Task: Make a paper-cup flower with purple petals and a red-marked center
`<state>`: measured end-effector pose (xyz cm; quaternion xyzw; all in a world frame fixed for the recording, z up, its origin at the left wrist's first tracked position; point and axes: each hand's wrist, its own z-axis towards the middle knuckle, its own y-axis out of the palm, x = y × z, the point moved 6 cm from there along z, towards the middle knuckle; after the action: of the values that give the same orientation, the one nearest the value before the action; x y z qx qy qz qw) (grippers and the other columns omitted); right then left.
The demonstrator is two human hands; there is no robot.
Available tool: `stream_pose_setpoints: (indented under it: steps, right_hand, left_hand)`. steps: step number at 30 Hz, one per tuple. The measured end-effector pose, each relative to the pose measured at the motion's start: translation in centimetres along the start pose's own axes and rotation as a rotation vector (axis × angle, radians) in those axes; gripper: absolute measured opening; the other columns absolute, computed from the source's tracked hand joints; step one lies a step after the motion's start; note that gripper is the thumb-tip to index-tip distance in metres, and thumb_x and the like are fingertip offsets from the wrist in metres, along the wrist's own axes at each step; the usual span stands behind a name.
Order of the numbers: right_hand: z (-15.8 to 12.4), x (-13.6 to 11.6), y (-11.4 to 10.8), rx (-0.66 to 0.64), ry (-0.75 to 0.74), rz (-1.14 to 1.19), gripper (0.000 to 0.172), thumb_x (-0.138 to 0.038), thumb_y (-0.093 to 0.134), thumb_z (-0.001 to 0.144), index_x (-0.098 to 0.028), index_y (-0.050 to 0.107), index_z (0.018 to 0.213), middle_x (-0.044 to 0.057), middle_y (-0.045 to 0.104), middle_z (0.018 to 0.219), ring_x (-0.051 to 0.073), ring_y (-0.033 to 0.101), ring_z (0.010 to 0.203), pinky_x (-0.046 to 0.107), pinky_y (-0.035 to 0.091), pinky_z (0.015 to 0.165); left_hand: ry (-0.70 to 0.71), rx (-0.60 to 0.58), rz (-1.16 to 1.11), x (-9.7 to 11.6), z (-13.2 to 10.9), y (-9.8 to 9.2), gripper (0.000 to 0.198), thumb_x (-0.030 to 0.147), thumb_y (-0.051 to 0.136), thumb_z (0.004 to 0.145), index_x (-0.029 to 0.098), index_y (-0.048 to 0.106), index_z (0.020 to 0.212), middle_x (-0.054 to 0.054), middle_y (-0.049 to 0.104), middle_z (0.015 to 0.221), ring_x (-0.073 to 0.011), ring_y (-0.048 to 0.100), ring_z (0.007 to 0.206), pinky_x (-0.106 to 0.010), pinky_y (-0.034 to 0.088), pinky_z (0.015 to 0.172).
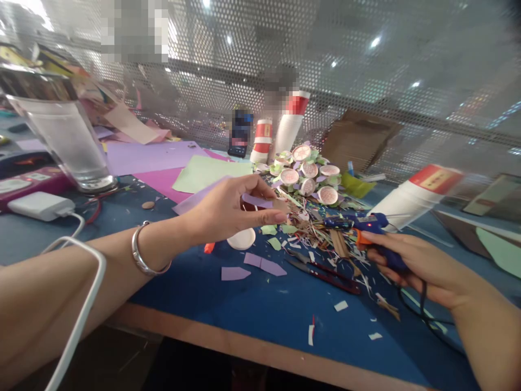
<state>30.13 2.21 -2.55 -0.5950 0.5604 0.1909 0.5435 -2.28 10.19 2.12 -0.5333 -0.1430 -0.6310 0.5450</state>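
My left hand (244, 209) is raised over the middle of the table, fingers curled round a small purple paper piece (257, 201); whatever else lies at the fingertips is blurred. My right hand (407, 263) grips a blue hot glue gun (360, 221), a finger at its orange trigger (360, 239). The nozzle points left toward my left hand. Below my left hand lie a white paper disc (241, 239) and cut purple pieces with pointed ends (265, 264). Dark-handled thread snips (325, 274) rest near the paper scraps (313, 231).
Several small round paper cups trimmed with paper (308, 171) cluster behind the scraps. Stacked white-and-red paper cups (411, 198) lean at right. A glass of water (67, 130), a white charger (40, 206) and coloured paper sheets (157, 157) stand left. A white cable (91, 288) crosses my left forearm.
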Motion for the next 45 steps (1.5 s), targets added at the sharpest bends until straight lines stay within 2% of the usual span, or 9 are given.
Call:
stream_pose_setpoints:
  steps: [12, 17, 21, 24, 26, 28, 32, 37, 45]
  right_hand:
    - [1.3, -0.1, -0.5, 0.147, -0.044, -0.221, 0.033, -0.049, 0.060, 0.091, -0.017, 0.067, 0.084, -0.003, 0.051, 0.061, 0.010, 0.048, 0.040, 0.023, 0.028, 0.038]
    - [1.0, -1.1, -1.2, 0.272, -0.178, -0.472, 0.046, -0.067, 0.062, 0.084, -0.022, 0.070, 0.079, 0.004, 0.061, 0.063, 0.020, 0.055, 0.051, 0.032, 0.036, 0.052]
    - [-0.1, -2.8, -2.1, 0.436, -0.262, -0.691, 0.031, -0.056, 0.077, 0.075, -0.025, 0.069, 0.075, 0.007, 0.068, 0.073, 0.026, 0.056, 0.068, 0.037, 0.036, 0.064]
    - [-2.2, -4.7, -1.0, 0.558, -0.413, -0.774, 0.024, -0.051, 0.071, 0.082, -0.027, 0.067, 0.084, 0.005, 0.069, 0.078, 0.026, 0.059, 0.069, 0.036, 0.037, 0.065]
    - [-3.9, -6.2, 1.8, 0.435, -0.622, -0.743, 0.016, -0.042, 0.067, 0.087, -0.026, 0.069, 0.087, 0.004, 0.071, 0.081, 0.022, 0.061, 0.068, 0.035, 0.041, 0.068]
    - [-5.4, -7.2, 5.5, 0.187, -0.753, -0.717, 0.018, -0.042, 0.065, 0.089, -0.026, 0.071, 0.086, 0.003, 0.071, 0.081, 0.020, 0.061, 0.067, 0.033, 0.042, 0.065]
    - [-7.6, -8.2, 12.2, -0.231, -0.852, -0.780, 0.020, -0.038, 0.059, 0.096, -0.025, 0.072, 0.088, 0.002, 0.071, 0.087, 0.019, 0.063, 0.076, 0.032, 0.045, 0.070]
    - [-7.8, -8.6, 15.5, -0.346, -0.861, -0.907, 0.006, -0.028, 0.069, 0.088, -0.022, 0.071, 0.088, 0.003, 0.072, 0.093, 0.022, 0.066, 0.085, 0.035, 0.045, 0.074]
    - [-7.8, -8.1, 15.0, -0.317, -0.911, -0.862, 0.005, -0.023, 0.068, 0.088, -0.023, 0.070, 0.084, 0.002, 0.073, 0.085, 0.021, 0.067, 0.080, 0.033, 0.046, 0.071]
  left_hand:
    - [-0.017, -0.019, 0.006, 0.1, 0.0, 0.2, 0.043, 0.048, 0.082, 0.077, 0.015, 0.067, 0.100, -0.006, 0.072, 0.096, -0.0145, 0.064, 0.081, -0.030, 0.050, 0.071]
    - [-0.001, -0.036, -0.004, 0.0, 0.1, 0.1, 0.039, 0.042, 0.084, 0.076, 0.015, 0.067, 0.100, -0.007, 0.073, 0.102, -0.0155, 0.066, 0.086, -0.030, 0.052, 0.075]
    - [0.030, -0.034, 0.021, -0.1, 0.2, 0.0, 0.041, 0.033, 0.087, 0.073, 0.017, 0.067, 0.105, -0.007, 0.074, 0.104, -0.0179, 0.067, 0.090, -0.031, 0.052, 0.078]
    - [0.020, -0.045, 0.015, -0.1, 0.1, 0.0, 0.041, 0.026, 0.086, 0.072, 0.016, 0.067, 0.107, -0.007, 0.074, 0.103, -0.0181, 0.067, 0.090, -0.032, 0.051, 0.078]
    - [0.004, -0.044, 0.025, -0.1, 0.1, 0.0, 0.041, 0.024, 0.086, 0.071, 0.017, 0.067, 0.107, -0.006, 0.074, 0.102, -0.0178, 0.067, 0.088, -0.031, 0.050, 0.077]
    - [-0.019, -0.036, 0.032, -0.2, 0.0, 0.0, 0.041, 0.024, 0.086, 0.071, 0.017, 0.067, 0.107, -0.005, 0.074, 0.099, -0.0177, 0.066, 0.087, -0.031, 0.050, 0.076]
    - [-0.044, -0.010, 0.018, -0.4, 0.1, -0.1, 0.041, 0.023, 0.085, 0.071, 0.017, 0.067, 0.108, -0.004, 0.074, 0.094, -0.0172, 0.065, 0.082, -0.031, 0.049, 0.073]
    - [-0.034, -0.014, -0.026, -0.7, 0.2, 0.0, 0.041, 0.021, 0.084, 0.070, 0.017, 0.066, 0.106, -0.003, 0.073, 0.091, -0.0167, 0.064, 0.081, -0.030, 0.048, 0.071]
    - [-0.032, -0.019, -0.057, -0.7, 0.3, 0.1, 0.038, 0.021, 0.084, 0.070, 0.018, 0.064, 0.102, -0.001, 0.070, 0.090, -0.0149, 0.061, 0.079, -0.028, 0.045, 0.068]
